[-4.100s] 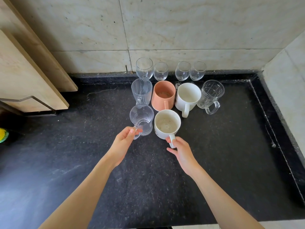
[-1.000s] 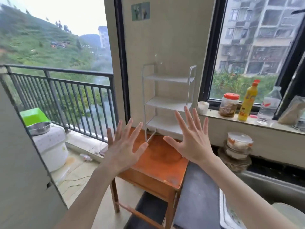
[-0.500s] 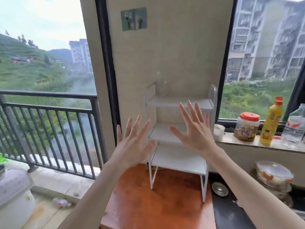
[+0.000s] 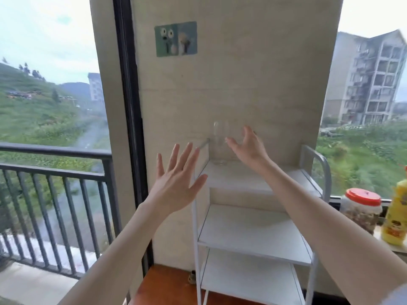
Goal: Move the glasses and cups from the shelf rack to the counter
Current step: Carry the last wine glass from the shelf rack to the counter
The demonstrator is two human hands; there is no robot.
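White three-tier shelf rack [image 4: 253,238] stands on an orange-brown wooden desk [image 4: 167,287], backed against a beige wall panel [image 4: 242,84] between two windows. One clear glass [image 4: 221,143] stands upright at the back left of the top tier, close to the wall; it is faint and blurred against the panel, so finer detail cannot be told. The middle and bottom tiers show only bare white surface. Right hand [image 4: 248,146] is raised at the level of the glass, just beside it on its right, fingers [image 4: 247,134] loosely spread and slightly curved, grasping nothing; whether the thumb touches the glass cannot be told. Left hand [image 4: 176,181] is held up in front of the rack's left post, back of the hand toward the camera, fingers straight and fanned out, released, holding nothing. On the window sill at right: a red-lidded jar [image 4: 361,211] and a yellow bottle [image 4: 396,216], near each other. A black balcony railing [image 4: 55,194] shows through the left window. A small green sticker [image 4: 175,38] sits high on the wall panel.
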